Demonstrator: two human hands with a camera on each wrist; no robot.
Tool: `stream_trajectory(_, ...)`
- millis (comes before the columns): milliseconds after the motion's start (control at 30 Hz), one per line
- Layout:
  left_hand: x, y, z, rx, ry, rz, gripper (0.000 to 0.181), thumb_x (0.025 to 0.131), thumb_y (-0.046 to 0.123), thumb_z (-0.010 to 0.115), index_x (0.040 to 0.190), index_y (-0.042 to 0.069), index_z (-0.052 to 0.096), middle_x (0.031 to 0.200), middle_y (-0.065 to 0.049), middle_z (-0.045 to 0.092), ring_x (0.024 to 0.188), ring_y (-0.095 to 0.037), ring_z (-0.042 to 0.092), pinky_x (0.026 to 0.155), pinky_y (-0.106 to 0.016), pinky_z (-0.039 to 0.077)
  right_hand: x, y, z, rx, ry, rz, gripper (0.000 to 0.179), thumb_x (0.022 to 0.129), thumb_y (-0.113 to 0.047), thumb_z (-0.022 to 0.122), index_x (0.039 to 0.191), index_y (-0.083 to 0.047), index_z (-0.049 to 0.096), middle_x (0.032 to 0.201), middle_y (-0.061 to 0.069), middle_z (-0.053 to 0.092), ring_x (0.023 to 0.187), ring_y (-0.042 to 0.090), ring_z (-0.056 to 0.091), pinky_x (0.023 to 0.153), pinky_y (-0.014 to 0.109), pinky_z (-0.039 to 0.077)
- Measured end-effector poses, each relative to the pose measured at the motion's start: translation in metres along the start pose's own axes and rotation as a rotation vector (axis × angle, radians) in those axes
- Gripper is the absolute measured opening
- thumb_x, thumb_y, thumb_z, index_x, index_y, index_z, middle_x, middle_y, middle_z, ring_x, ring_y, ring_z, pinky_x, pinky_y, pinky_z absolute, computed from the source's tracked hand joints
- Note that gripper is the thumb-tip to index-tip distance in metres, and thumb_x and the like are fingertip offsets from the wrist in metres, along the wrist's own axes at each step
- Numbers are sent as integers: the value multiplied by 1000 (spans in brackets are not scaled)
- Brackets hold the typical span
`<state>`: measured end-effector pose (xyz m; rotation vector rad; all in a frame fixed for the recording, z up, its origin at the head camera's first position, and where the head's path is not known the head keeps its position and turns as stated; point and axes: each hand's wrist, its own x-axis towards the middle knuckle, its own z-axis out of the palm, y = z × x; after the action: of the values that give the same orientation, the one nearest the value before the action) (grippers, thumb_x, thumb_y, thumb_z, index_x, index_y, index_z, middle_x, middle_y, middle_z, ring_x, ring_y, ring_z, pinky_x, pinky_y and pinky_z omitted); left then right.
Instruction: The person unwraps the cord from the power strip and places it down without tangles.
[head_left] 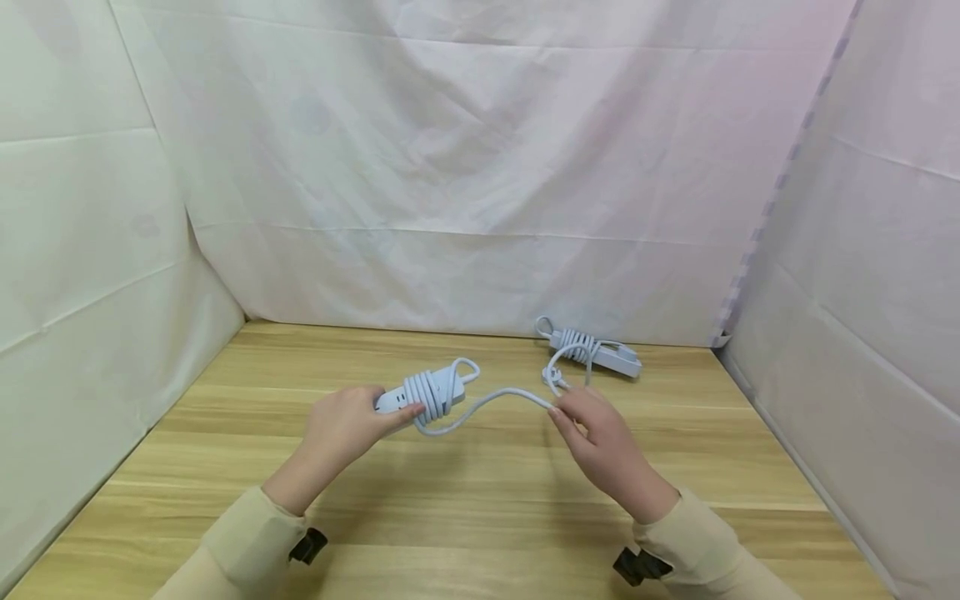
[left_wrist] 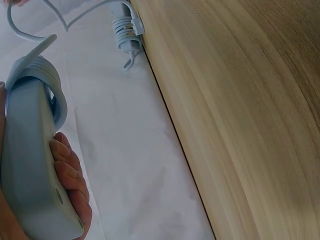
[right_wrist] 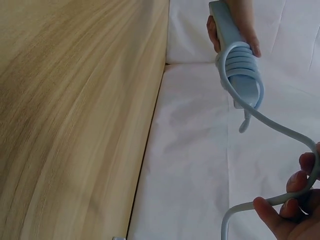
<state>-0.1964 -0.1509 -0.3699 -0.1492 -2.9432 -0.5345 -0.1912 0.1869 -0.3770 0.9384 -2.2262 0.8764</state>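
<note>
A white cloth wall point(head_left: 82, 208) stands on the left of a light wood-grained tabletop point(head_left: 480, 525). A cream sleeve with a small black device point(head_left: 309, 546) at its cuff leads to the person's left grip point(head_left: 341, 425), which clasps a pale blue-white plastic power strip point(head_left: 392, 401) above the tabletop, left of centre. Its fingers curl beneath and its thumb lies by several turns of wound cord, seemingly to steady the body and keep the coil from slipping. A matching pale cord point(head_left: 513, 390) bows rightward to the right grip point(head_left: 603, 446), which pinches it between thumb and fingers, apparently keeping the loose length raised and clear of the coil. A pale plug point(head_left: 552, 377) hangs just beyond, apparently on this cord. Farther right, near the far cloth wall point(head_left: 450, 167), a second pale blue-white power strip point(head_left: 617, 360) rests with its cord wrapped round, probably set there out of the way. Counted: two strips, two grips, one visible plug.
</note>
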Motion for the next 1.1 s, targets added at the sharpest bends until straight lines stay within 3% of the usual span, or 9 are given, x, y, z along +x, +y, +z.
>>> stream_trajectory(433,-1,-2,0,18,-7,1,70,78,84,45,73,15,57,59,2,49,52,-15,44,45,-31,32,1,-6,-14,14,91,-56,23,91,2,62,81,-17,55,75,-10,43,70,9,40,65,24,32)
stream_trajectory(800,-2,-3,1,81,3,35,69,71,87,50,68,18,52,56,3,45,50,-14,41,44,-31,30,8,-1,-25,15,116,-13,23,93,4,59,80,-15,54,74,-10,42,72,10,38,65,24,30)
stream_trajectory(1100,-5,-1,2,129,1,85,72,66,90,50,71,19,56,56,5,47,50,-14,42,44,-31,31,15,4,-29,-4,138,27,25,92,4,60,76,-13,53,72,-9,43,70,10,38,65,25,30)
